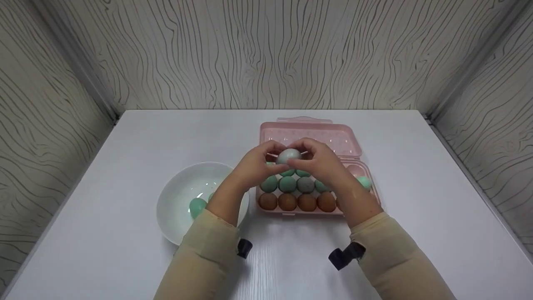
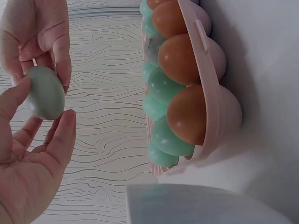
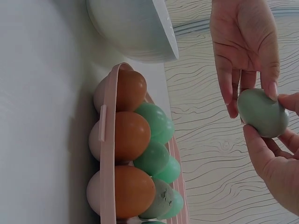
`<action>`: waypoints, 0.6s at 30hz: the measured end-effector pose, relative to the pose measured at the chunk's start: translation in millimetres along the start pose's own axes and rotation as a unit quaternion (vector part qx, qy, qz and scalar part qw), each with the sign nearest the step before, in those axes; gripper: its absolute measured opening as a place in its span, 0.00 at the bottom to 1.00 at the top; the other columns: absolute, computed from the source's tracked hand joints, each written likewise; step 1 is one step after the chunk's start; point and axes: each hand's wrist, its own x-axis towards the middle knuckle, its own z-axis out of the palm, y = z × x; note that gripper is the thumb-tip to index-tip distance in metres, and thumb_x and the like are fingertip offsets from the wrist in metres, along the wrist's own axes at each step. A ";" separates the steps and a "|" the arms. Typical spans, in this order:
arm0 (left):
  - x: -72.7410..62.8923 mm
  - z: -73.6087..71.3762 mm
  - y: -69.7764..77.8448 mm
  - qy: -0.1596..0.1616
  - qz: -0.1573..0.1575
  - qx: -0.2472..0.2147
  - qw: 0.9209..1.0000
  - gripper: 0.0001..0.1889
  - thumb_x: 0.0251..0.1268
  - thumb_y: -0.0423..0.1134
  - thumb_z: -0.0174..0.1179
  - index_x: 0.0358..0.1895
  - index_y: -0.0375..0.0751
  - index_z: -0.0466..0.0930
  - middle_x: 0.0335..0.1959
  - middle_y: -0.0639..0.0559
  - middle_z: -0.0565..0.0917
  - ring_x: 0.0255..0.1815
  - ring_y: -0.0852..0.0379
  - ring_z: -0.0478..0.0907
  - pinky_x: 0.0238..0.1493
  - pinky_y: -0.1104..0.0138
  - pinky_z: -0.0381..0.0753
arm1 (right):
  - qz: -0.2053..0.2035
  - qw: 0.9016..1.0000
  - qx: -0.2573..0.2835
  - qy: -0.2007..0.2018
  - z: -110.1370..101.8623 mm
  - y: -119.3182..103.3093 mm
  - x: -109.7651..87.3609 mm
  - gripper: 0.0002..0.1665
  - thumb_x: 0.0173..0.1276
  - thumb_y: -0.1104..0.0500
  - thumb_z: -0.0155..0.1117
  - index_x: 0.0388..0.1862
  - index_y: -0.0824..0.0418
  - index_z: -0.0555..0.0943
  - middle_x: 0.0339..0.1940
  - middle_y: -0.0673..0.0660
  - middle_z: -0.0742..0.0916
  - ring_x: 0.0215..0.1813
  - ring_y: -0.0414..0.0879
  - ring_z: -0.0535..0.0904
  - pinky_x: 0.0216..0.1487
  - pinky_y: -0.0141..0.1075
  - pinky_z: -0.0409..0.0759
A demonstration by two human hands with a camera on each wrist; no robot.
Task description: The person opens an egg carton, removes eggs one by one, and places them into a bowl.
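A pale green egg (image 1: 288, 156) is held up between both hands over the pink egg carton (image 1: 300, 213). My left hand (image 1: 255, 167) pinches one end of it with thumb and fingers, while my right hand (image 1: 322, 164) pinches the other. Both wrist views show fingertips of the two hands on this egg (image 2: 45, 93). Below, brown eggs (image 1: 307, 203) fill the carton's front row, with green eggs (image 1: 287, 184) behind them. One greyish egg (image 1: 305, 185) has dark marks on its shell. My hands and forearms hide part of the carton.
Left of the carton stands a white bowl (image 1: 175, 196) with a green egg (image 1: 198, 207) and part of another in it; my left forearm covers its right side. The carton's pink lid (image 1: 333, 135) lies open toward the back. A patterned wall (image 1: 266, 54) rises behind the white table (image 1: 125, 250).
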 end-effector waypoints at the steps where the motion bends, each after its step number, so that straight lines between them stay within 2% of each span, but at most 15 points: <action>1: -0.1 0.0 0.0 0.000 0.001 0.000 1.000 0.18 0.54 0.44 0.65 0.48 0.55 0.73 0.46 0.60 0.76 0.51 0.57 0.73 0.51 0.66 0.74 | 0.000 1.000 0.002 0.002 0.6 -0.3 -0.1 0.20 0.58 0.52 0.66 0.48 0.56 0.75 0.46 0.54 0.79 0.47 0.48 0.76 0.47 0.38 0.77; 12: -0.5 -3.1 1.9 -0.008 0.011 0.009 1.000 0.20 0.52 0.45 0.67 0.49 0.52 0.73 0.44 0.56 0.77 0.46 0.55 0.74 0.48 0.66 0.76 | 0.020 0.999 0.025 -0.005 4.9 -6.6 -1.2 0.25 0.55 0.48 0.68 0.48 0.57 0.73 0.48 0.55 0.77 0.49 0.49 0.76 0.48 0.40 0.77; 18: -4.3 -15.5 3.2 -0.012 0.002 0.026 1.000 0.19 0.53 0.44 0.66 0.48 0.51 0.72 0.43 0.55 0.77 0.44 0.56 0.74 0.47 0.65 0.77 | -0.004 0.999 0.053 -0.007 2.9 -6.7 -0.2 0.20 0.59 0.52 0.66 0.46 0.61 0.75 0.44 0.57 0.79 0.46 0.49 0.77 0.47 0.37 0.77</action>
